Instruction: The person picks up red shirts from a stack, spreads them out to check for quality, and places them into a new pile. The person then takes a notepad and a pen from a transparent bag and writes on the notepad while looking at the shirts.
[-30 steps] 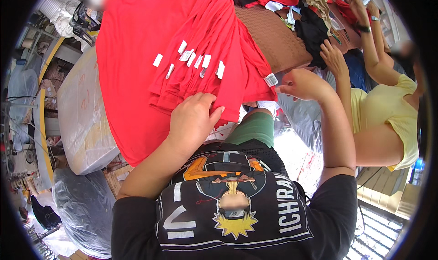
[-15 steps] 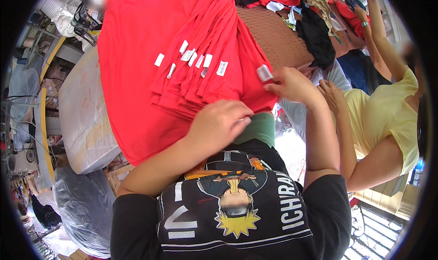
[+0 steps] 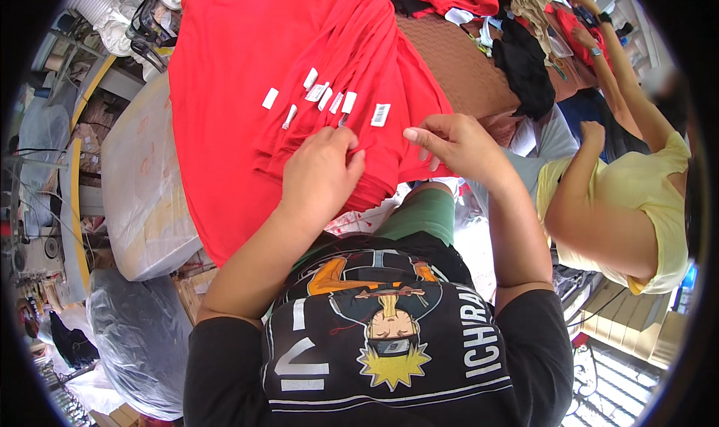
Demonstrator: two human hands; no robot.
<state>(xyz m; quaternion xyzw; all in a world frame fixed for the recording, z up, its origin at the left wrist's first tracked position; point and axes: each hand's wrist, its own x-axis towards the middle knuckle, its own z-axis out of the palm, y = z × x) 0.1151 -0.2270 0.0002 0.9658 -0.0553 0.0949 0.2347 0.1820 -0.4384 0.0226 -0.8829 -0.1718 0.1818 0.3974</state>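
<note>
A stack of red shirts [image 3: 247, 90] lies spread before me, each with a small white tag; several tags [image 3: 323, 98] fan out in a row near the stack's edge. My left hand [image 3: 318, 176] presses down on the near edge of the stack, fingers bent into the folded layers just below the tags. My right hand [image 3: 453, 142] sits at the right edge of the stack, fingers curled and pinching the red fabric near one white barcode tag [image 3: 380, 114].
A brown textured surface [image 3: 457, 60] holds black and red garments [image 3: 524, 60] behind the stack. A person in a yellow top [image 3: 636, 195] stands at my right, arms reaching over it. Plastic-wrapped bundles [image 3: 142, 195] lie at the left.
My left hand slid up from the stack's lower edge to just under the tags. My right hand moved left, from off the stack's right side onto its edge.
</note>
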